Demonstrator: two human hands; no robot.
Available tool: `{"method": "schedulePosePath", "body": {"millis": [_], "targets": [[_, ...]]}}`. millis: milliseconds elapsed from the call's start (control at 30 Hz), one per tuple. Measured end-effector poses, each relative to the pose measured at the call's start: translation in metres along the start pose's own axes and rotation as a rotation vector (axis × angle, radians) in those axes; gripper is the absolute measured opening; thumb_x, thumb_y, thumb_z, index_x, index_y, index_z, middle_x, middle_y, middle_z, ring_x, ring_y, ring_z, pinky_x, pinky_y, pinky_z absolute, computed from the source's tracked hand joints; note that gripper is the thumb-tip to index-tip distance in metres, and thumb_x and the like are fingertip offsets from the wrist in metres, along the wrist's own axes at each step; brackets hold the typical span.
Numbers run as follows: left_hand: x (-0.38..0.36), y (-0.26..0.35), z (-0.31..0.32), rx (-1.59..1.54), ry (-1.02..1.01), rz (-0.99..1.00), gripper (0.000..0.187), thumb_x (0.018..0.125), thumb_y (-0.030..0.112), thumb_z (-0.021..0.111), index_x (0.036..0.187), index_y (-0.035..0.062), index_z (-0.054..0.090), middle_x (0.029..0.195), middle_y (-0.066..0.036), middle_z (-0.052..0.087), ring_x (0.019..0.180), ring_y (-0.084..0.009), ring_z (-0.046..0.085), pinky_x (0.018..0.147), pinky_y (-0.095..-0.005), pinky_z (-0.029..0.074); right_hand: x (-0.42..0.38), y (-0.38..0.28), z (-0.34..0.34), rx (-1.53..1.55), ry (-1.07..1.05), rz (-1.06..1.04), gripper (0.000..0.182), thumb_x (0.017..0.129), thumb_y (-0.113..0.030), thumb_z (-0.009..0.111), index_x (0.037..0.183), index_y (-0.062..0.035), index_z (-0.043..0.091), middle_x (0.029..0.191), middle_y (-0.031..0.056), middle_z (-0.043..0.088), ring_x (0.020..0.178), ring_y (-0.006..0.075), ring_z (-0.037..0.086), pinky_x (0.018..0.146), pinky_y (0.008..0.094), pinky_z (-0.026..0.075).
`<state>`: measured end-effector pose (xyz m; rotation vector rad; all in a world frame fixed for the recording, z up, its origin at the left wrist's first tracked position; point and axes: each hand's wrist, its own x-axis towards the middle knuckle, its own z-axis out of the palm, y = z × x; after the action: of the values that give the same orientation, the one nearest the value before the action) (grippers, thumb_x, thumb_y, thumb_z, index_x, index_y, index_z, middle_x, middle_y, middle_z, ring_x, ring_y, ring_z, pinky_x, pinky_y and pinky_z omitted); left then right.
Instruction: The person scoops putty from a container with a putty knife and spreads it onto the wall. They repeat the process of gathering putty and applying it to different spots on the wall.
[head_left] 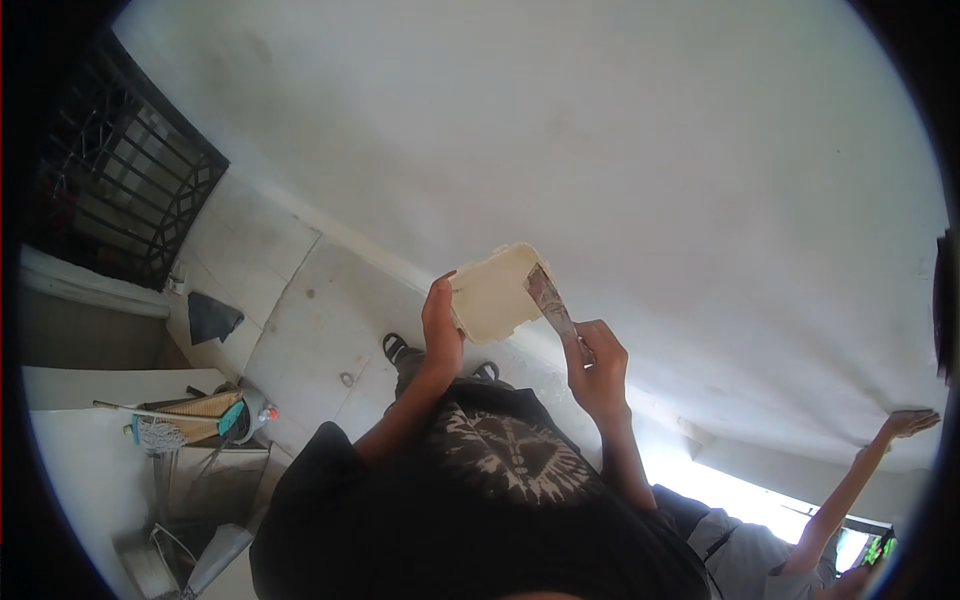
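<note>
My left hand (pixel 442 325) grips the left edge of a cream-coloured plastic container (pixel 492 298), a shallow tray or lid with small tabs along its rim. My right hand (pixel 598 370) is closed around the handle end of a putty knife (pixel 551 303) with a stained, smeared blade. The blade's tip overlaps the right side of the container in this view. Both hands are held out in front of my chest, close to a pale wall (pixel 640 180).
At right, another person's raised hand (pixel 910 422) is against the wall. A barred metal gate (pixel 130 170) stands at upper left, with a dark cloth (pixel 213 318) on the tiled floor (pixel 310 320). Lower left, a mop head (pixel 160 435) and other cleaning things are gathered.
</note>
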<state>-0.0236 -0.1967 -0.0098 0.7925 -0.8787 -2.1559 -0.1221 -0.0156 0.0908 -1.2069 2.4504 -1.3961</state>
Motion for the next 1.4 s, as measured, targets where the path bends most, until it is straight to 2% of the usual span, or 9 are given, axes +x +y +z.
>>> {"method": "schedulePosePath", "body": {"millis": [133,200,433,700,967,1033,1167,1233,1400], "targets": [[-0.001,0.007,0.007,0.002,-0.026,-0.014,0.044,0.103,0.037,0.04,0.126,0.0015,0.05,0.116,-0.01,0.058,0.108,-0.0173,0.057,0.091,-0.0319,0.047,-0.001,-0.006,-0.002,0.025,0.052,0.048,0.011,0.09,-0.007,0.062,0.089,0.0036,0.063,0.072,0.0084,0.059,0.059,0.0131,0.056,0.05,0.0274,0.044],[-0.002,0.009,0.007,0.004,-0.047,-0.017,0.043,0.103,0.037,0.04,0.126,0.0014,0.05,0.116,-0.01,0.058,0.108,-0.0168,0.057,0.091,-0.0316,0.047,-0.006,-0.006,-0.002,0.435,0.005,0.487,0.018,0.093,-0.013,0.062,0.083,0.0019,0.064,0.063,0.0048,0.059,0.053,0.0108,0.055,0.049,0.0255,0.042],[0.005,0.002,-0.011,-0.079,-0.044,-0.021,0.042,0.102,0.036,0.041,0.125,0.0027,0.053,0.119,-0.009,0.059,0.111,-0.0191,0.056,0.096,-0.0339,0.045,-0.009,-0.013,-0.006,0.518,0.06,0.702,0.027,0.094,-0.019,0.062,0.074,-0.0002,0.062,0.058,0.0016,0.056,0.047,0.0083,0.052,0.043,0.0246,0.038],[0.01,0.014,-0.025,-0.073,-0.151,-0.09,0.046,0.103,0.04,0.038,0.126,0.0029,0.051,0.121,-0.01,0.058,0.111,-0.0216,0.058,0.096,-0.0354,0.046,0.01,-0.075,-0.112,0.661,0.366,0.051,0.011,0.088,0.0,0.067,0.09,0.0049,0.058,0.087,0.0129,0.061,0.062,0.0166,0.065,0.049,0.0255,0.051],[0.034,0.017,-0.009,0.019,-0.252,-0.046,0.049,0.104,0.043,0.032,0.125,0.0021,0.049,0.119,-0.011,0.057,0.114,-0.0249,0.056,0.096,-0.0387,0.046,0.086,-0.136,-0.262,-0.655,1.243,-0.929,0.015,0.078,0.006,0.074,0.09,0.0014,0.065,0.083,0.012,0.066,0.071,0.0164,0.061,0.06,0.0263,0.046],[0.038,0.009,-0.018,0.047,-0.252,-0.033,0.064,0.098,0.058,0.035,0.138,0.0083,0.042,0.132,-0.013,0.054,0.117,-0.0326,0.057,0.077,-0.0561,0.055,0.092,-0.149,-0.282,-0.79,1.292,-0.937,0.016,0.077,0.006,0.076,0.09,0.0008,0.067,0.084,0.0109,0.068,0.067,0.0141,0.062,0.058,0.0257,0.048],[0.05,0.041,-0.031,0.07,-0.249,0.008,0.065,0.098,0.058,0.033,0.138,0.0075,0.042,0.133,-0.013,0.053,0.118,-0.0323,0.056,0.081,-0.0542,0.054,0.118,-0.178,-0.303,-0.653,1.259,-1.002,0.014,0.078,0.001,0.077,0.089,0.0,0.069,0.08,0.0082,0.068,0.064,0.0122,0.061,0.057,0.0243,0.047],[0.05,0.053,-0.03,0.034,-0.192,-0.024,0.065,0.098,0.058,0.033,0.138,0.0068,0.042,0.133,-0.013,0.053,0.118,-0.0321,0.056,0.082,-0.0534,0.054,0.117,-0.2,-0.305,-0.367,1.202,-0.484,0.018,0.081,-0.012,0.078,0.088,0.0009,0.068,0.075,0.0067,0.067,0.063,0.012,0.06,0.059,0.0254,0.049],[0.03,0.079,-0.012,0.051,-0.216,0.023,0.066,0.098,0.058,0.033,0.138,0.0065,0.042,0.132,-0.013,0.054,0.118,-0.0316,0.056,0.084,-0.0514,0.053,0.135,-0.232,-0.359,-0.125,0.958,-0.498,0.031,0.083,-0.028,0.077,0.087,0.0012,0.066,0.074,0.0071,0.065,0.065,0.0124,0.06,0.064,0.0262,0.048]]}}
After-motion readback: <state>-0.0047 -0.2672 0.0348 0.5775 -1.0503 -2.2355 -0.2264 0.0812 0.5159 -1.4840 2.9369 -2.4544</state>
